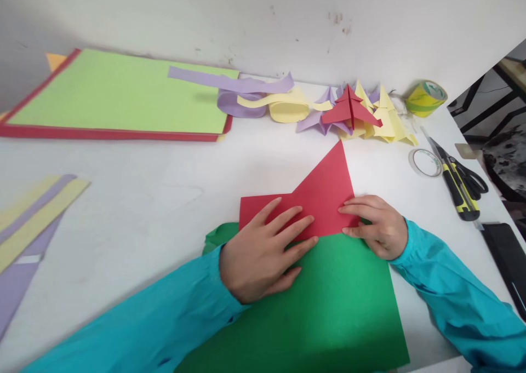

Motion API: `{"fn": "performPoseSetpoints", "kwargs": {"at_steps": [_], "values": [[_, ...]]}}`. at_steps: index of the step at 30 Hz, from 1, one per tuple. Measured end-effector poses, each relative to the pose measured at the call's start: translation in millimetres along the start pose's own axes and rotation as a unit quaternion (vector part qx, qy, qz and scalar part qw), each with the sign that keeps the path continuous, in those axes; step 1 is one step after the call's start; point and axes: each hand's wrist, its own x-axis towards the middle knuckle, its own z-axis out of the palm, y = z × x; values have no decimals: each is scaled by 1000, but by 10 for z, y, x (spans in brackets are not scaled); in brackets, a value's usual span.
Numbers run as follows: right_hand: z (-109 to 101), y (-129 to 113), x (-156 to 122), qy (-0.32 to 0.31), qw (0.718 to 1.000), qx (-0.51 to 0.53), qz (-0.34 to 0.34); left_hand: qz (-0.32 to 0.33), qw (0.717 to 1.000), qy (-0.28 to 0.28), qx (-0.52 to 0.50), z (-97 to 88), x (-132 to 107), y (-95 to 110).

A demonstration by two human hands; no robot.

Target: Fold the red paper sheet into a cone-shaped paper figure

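A red sheet of paper [324, 189] lies partly folded on top of a green sheet [329, 302]. Its upper part rises to a point, and a straight-edged part reaches out to the left. My left hand [271, 247] rests palm down across the lower left of the red paper, fingers spread, the thumb over the green sheet. At the red paper's right edge, my right hand [376, 225] grips with its fingertips on top; its thumb is mostly hidden. The green sheet's upper left corner curls up behind my left wrist.
Green and red sheets [131, 93] are stacked at the back left. Purple strips [230, 80], folded paper planes [351, 113] and yellow tape [426, 98] line the wall. Right are a tape roll [412, 162], cutter [468, 206], scissors [472, 178] and black phone-like object [503, 263]; left, paper strips [45, 228].
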Motion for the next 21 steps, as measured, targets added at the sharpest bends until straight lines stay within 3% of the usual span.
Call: {"fn": "performPoseSetpoints", "kwargs": {"at_steps": [4,10,21], "values": [[34,13,-27,24,1000,10,11,-28,999,15,-20,-4,-139,-5],[25,40,-34,6,1000,16,-8,-53,996,39,-62,-11,-291,-31],[40,42,-56,17,999,29,6,-34,995,49,-76,-113,-468,-211]]}}
